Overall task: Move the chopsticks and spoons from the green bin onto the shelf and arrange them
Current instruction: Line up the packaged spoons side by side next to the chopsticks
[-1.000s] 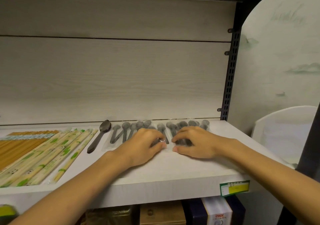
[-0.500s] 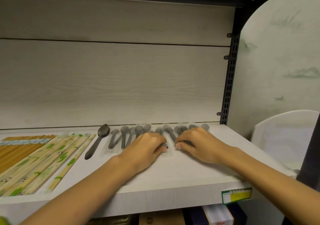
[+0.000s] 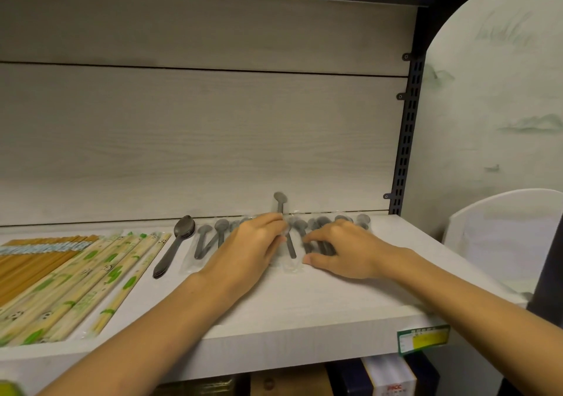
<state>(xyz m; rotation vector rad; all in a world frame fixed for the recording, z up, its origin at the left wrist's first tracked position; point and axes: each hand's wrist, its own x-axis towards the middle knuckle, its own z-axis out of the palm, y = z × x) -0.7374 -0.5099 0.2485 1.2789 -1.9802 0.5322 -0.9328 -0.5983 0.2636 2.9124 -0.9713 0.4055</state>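
Grey spoons in clear wrappers (image 3: 210, 240) lie in a row along the back of the white shelf (image 3: 304, 313). My left hand (image 3: 249, 249) grips one wrapped spoon (image 3: 280, 202), whose bowl sticks up against the back panel. Just to the right, my right hand (image 3: 341, 249) rests with spread fingers on several wrapped spoons (image 3: 316, 228). A stack of unwrapped dark spoons (image 3: 175, 245) lies to their left. Paper-wrapped chopsticks with green print (image 3: 91, 283) and bare orange-brown chopsticks (image 3: 27, 258) fill the shelf's left part. The green bin shows only as a corner (image 3: 9, 388) at bottom left.
A black slotted upright (image 3: 406, 139) bounds the shelf at the right. A white curved object (image 3: 499, 237) stands beyond it. A green and yellow price label (image 3: 423, 339) hangs on the shelf's front edge. Boxes (image 3: 387, 377) sit on the shelf below.
My left hand has closed on one wrapped spoon and tilted it, so its bowl now rises above the row. My right hand stays pressed on the spoons to the right.
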